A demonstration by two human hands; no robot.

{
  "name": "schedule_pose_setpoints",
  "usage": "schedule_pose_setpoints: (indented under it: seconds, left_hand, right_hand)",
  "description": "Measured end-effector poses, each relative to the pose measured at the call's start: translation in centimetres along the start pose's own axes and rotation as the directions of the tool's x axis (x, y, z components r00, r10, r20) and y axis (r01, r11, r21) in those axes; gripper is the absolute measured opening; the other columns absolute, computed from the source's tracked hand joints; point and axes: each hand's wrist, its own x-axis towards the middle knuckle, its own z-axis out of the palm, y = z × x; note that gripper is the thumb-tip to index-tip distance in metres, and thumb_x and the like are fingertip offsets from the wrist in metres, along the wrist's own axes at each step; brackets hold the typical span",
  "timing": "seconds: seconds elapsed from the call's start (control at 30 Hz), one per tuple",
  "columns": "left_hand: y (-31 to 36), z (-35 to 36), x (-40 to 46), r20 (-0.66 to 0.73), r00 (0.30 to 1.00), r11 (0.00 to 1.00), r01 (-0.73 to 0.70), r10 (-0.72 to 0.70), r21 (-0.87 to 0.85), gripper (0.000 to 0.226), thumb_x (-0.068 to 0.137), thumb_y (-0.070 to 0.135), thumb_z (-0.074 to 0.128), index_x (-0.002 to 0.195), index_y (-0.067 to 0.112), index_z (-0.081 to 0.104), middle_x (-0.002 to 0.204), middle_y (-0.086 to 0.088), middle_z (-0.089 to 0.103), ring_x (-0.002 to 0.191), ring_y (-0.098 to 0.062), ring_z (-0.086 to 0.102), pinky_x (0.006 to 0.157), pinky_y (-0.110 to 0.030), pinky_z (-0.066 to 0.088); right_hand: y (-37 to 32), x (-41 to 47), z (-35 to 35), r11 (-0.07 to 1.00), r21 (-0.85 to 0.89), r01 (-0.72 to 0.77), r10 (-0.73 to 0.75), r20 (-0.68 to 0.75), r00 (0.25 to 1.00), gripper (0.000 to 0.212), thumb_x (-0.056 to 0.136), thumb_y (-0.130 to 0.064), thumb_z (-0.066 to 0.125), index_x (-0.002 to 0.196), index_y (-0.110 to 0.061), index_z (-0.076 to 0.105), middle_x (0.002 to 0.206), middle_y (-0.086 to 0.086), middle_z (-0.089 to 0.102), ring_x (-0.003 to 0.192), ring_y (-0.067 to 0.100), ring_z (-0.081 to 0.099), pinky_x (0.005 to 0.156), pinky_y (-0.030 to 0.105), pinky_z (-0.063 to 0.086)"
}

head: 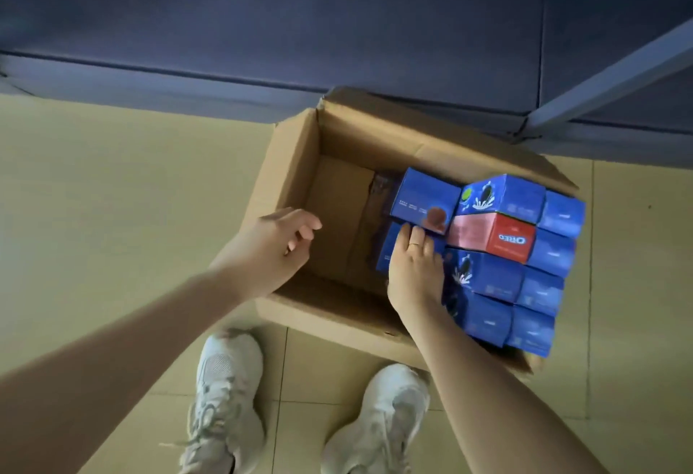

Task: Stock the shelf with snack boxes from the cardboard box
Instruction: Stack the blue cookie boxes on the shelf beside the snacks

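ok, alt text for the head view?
Seen from above, a person's right hand reaches onto blue snack boxes in an open cardboard box on a tiled floor; the left hand hovers, holding nothing. One red box sits among them.

Both bare arms reach down; left hand point(277, 245) loosely curled, right hand point(414, 267) flat.

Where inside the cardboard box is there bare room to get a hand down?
The left half of the cardboard box is free: bare bottom between its left wall and the blue snack boxes. The left hand hovers there. The right half is crowded with stacked boxes, where the right hand reaches in.
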Motion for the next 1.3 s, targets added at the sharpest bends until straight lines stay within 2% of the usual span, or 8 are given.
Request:
schedule_pose_setpoints:
  seconds: [0.13,0.27,0.5,0.7,0.8,0.93,1.03,1.3]
  left_hand:
    - [-0.7,0.4,0.1,0.008,1.0,1.0,-0.029,0.029,0.003,0.028,0.091,0.01,0.049,0.116,0.018,0.058,0.098,0.011,0.056,0.076,0.003,0.052,0.069,-0.014,0.044]
    - [-0.6,0.0,0.1,0.042,0.999,1.0,-0.027,0.027,0.01,0.03,0.09,0.015,0.052,0.119,0.019,0.055,0.1,0.012,0.053,0.076,0.006,0.051,0.073,-0.02,0.047]
    - [2.3,-2.6,1.2,0.163,0.985,0.99,-0.034,0.056,-0.137,0.098,0.049,0.072,0.051,0.138,0.034,0.033,0.131,0.016,0.037,0.115,0.002,0.035,0.096,-0.014,0.029]
    - [3.9,-3.9,2.2,0.222,0.975,0.997,0.03,-0.013,-0.074,0.11,0.036,0.071,0.054,0.136,0.03,0.036,0.125,0.01,0.051,0.106,-0.009,0.052,0.09,-0.025,0.045]
    - [2.7,-4.1,3.1,0.046,0.996,0.983,0.088,-0.082,-0.159,0.111,0.035,0.071,0.056,0.134,0.024,0.04,0.119,0.007,0.054,0.102,-0.01,0.054,0.085,-0.022,0.042]
    - [1.0,-4.1,4.0,-0.098,0.958,0.823,0.176,-0.269,-0.54,0.095,0.035,0.065,0.064,0.121,0.03,0.047,0.098,0.008,0.058,0.084,-0.009,0.06,0.074,-0.03,0.05]
    - [0.3,-4.0,4.3,-0.064,0.938,0.639,0.181,-0.341,-0.748,0.069,0.036,0.059,0.071,0.1,0.042,0.052,0.109,-0.007,0.061,0.086,-0.019,0.067,0.076,-0.043,0.057]
    - [0.4,-4.4,3.6,-0.045,0.895,0.573,0.245,-0.444,-0.782,0.071,0.048,0.052,0.082,0.108,0.032,0.049,0.096,-0.002,0.061,0.06,-0.006,0.068,0.05,-0.024,0.055]
  right_hand:
    - [-0.7,-0.1,0.9,0.998,-0.027,-0.055,0.053,-0.081,0.995,0.064,0.059,-0.017,0.082,0.118,-0.007,0.058,0.112,0.011,0.06,0.095,0.025,0.059,0.068,0.032,0.05]
    - [-0.6,-0.8,-1.3,0.975,0.22,0.024,-0.033,0.037,0.999,0.089,0.059,-0.031,0.083,0.132,-0.006,0.04,0.13,0.011,0.046,0.12,0.029,0.044,0.095,0.038,0.04]
    - [2.5,-2.3,-11.7,0.343,0.939,-0.021,-0.354,0.15,0.923,0.083,0.058,-0.035,0.078,0.13,-0.027,0.039,0.122,-0.01,0.052,0.112,0.002,0.053,0.094,0.02,0.045]
    - [3.5,0.3,-11.8,0.3,0.944,-0.141,-0.414,0.262,0.872,0.06,0.069,-0.068,0.055,0.121,-0.038,0.052,0.127,-0.008,0.055,0.116,0.004,0.053,0.103,0.03,0.04]
    - [3.5,3.5,-8.3,0.479,0.864,-0.152,-0.045,0.197,0.979,0.06,0.087,-0.054,0.051,0.136,-0.019,0.045,0.139,0.002,0.045,0.117,0.01,0.045,0.109,0.033,0.032]
    - [3.3,6.6,-4.3,0.913,0.401,-0.077,-0.001,0.193,0.981,0.092,0.083,-0.036,0.067,0.148,-0.004,0.009,0.157,0.013,0.006,0.144,0.026,0.009,0.117,0.034,0.011]
    - [3.0,7.2,-3.4,0.98,0.189,-0.068,0.046,0.117,0.992,0.101,0.078,-0.031,0.073,0.147,-0.005,0.004,0.155,0.015,0.007,0.144,0.029,0.01,0.117,0.038,0.015]
    - [2.5,6.5,-4.8,0.985,0.133,0.108,-0.135,0.219,0.966,0.101,0.063,-0.048,0.076,0.139,-0.006,0.024,0.14,0.011,0.036,0.131,0.028,0.034,0.11,0.039,0.028]
